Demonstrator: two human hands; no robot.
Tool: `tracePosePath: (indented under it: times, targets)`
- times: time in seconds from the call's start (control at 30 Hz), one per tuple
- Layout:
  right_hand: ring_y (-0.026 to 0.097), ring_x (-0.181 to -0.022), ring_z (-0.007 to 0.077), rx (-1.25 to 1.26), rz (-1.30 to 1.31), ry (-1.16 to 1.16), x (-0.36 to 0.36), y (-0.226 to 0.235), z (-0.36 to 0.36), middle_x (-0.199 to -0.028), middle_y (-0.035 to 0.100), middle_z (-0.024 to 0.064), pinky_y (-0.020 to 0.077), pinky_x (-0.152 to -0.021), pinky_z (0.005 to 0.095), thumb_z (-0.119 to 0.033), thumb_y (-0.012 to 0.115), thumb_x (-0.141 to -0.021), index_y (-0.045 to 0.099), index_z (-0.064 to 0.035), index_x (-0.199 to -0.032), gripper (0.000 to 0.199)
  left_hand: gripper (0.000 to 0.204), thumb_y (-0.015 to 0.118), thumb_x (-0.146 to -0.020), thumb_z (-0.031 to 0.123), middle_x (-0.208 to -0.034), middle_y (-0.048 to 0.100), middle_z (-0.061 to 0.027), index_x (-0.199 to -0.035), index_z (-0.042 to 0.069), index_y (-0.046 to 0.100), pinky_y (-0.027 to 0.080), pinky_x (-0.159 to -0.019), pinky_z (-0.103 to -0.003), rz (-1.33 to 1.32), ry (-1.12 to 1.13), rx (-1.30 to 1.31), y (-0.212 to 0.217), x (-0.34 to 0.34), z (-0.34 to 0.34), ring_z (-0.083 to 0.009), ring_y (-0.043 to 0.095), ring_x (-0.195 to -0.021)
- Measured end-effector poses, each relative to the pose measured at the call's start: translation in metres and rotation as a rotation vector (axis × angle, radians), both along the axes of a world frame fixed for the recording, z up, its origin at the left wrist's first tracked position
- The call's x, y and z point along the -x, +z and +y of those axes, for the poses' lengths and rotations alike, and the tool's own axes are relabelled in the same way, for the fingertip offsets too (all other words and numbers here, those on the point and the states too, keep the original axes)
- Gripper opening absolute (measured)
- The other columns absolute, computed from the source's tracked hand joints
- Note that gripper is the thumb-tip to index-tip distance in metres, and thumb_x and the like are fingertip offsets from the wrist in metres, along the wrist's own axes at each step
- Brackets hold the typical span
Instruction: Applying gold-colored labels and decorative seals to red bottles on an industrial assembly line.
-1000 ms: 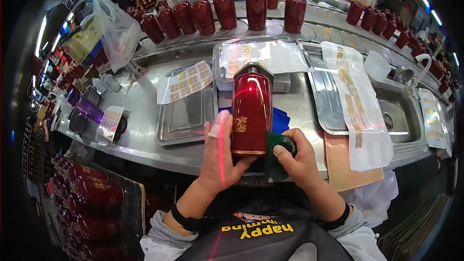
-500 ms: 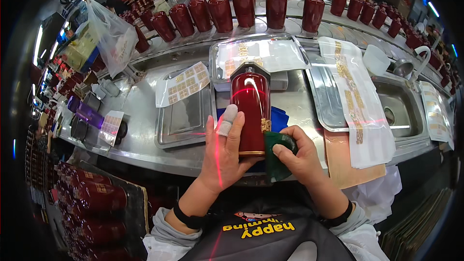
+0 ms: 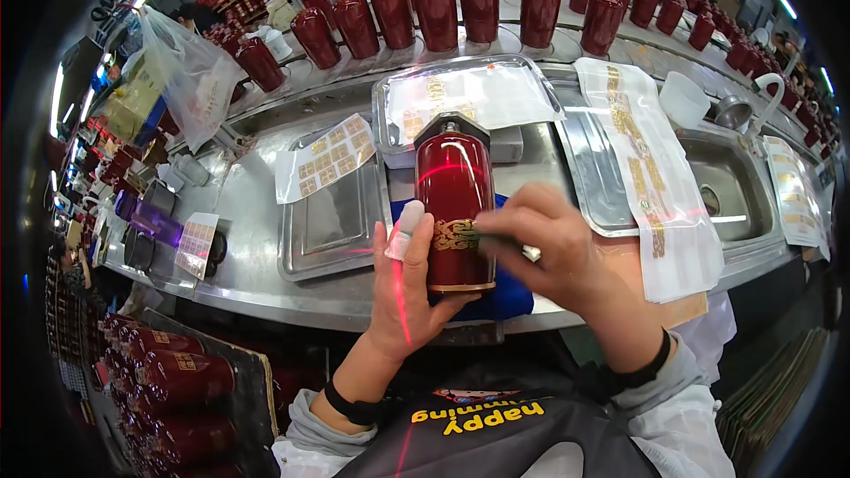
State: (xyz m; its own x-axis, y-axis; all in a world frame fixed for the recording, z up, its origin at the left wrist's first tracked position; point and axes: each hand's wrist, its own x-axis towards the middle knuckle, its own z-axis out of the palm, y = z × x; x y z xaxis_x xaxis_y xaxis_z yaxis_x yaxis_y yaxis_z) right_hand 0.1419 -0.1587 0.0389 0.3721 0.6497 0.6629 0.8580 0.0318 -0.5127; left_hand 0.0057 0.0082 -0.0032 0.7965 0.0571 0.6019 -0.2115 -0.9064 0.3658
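A glossy dark red bottle [image 3: 450, 179] lies with its neck end away from me, in a dark angular holder [image 3: 452, 122]. A gold ornamental decal [image 3: 456, 234] sits on its lower body. My left hand [image 3: 403, 288] is closed round the bottle's left side and base, with a white cover on one finger. Beside the bottle's right side, my right hand [image 3: 558, 252] is smeared by motion, its fingers pinched at the decal's right edge. It holds a thin dark green scraper [image 3: 506, 246], seen nearly edge-on. A blue cloth [image 3: 512, 288] lies under the bottle.
Behind the bottle is a metal tray [image 3: 382, 88] with decal sheets. Another decal sheet [image 3: 328, 159] rests on a left tray; long decal strips [image 3: 651, 186] lie at right beside a sink [image 3: 730, 204]. Several red bottles [image 3: 438, 16] stand along the far conveyor.
My right hand has risen and turned over, bringing the scraper edge-on to the bottle's front. The bottle has rolled, so more gold decal faces up. Bottles on the far conveyor have shifted.
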Motion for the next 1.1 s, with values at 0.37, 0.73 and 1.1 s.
tracePosePath:
  times: [0.37,0.73,1.1]
  targets:
    - [0.058,-0.082,0.0256,0.011,0.068,0.095,0.006,-0.010,-0.019,-0.087,0.058,0.0073,0.0474,-0.071,0.0352,-0.002,0.078,-0.070,0.069,-0.0080,-0.099,0.030,0.096,0.064,-0.084,0.055,-0.144,0.039,-0.0287,-0.145,-0.009,0.026,0.020,-0.115,-0.053,0.071,-0.041,0.221,-0.021,0.007,0.016,-0.0406,0.039,-0.135]
    - [0.055,-0.066,0.0128,0.067,0.471,-0.061,0.011,-0.007,-0.039,-0.079,0.058,0.0073,0.0428,-0.059,0.0261,-0.007,0.068,-0.087,0.061,0.0025,-0.098,0.016,0.060,0.057,-0.092,0.045,-0.130,0.054,-0.0234,-0.134,0.002,0.051,0.035,-0.106,-0.047,0.192,-0.118,0.337,0.009,0.012,0.048,-0.0413,0.051,-0.120]
    - [0.058,-0.071,0.0229,0.005,0.220,-0.028,0.014,-0.008,-0.023,-0.086,0.060,0.0104,0.0453,-0.062,0.0316,-0.003,0.073,-0.080,0.066,-0.0030,-0.099,0.020,0.093,0.079,-0.074,0.035,-0.147,0.037,-0.0261,-0.146,-0.002,0.032,0.025,-0.114,-0.048,0.099,-0.114,0.043,0.017,0.000,0.015,-0.0419,0.038,-0.133]
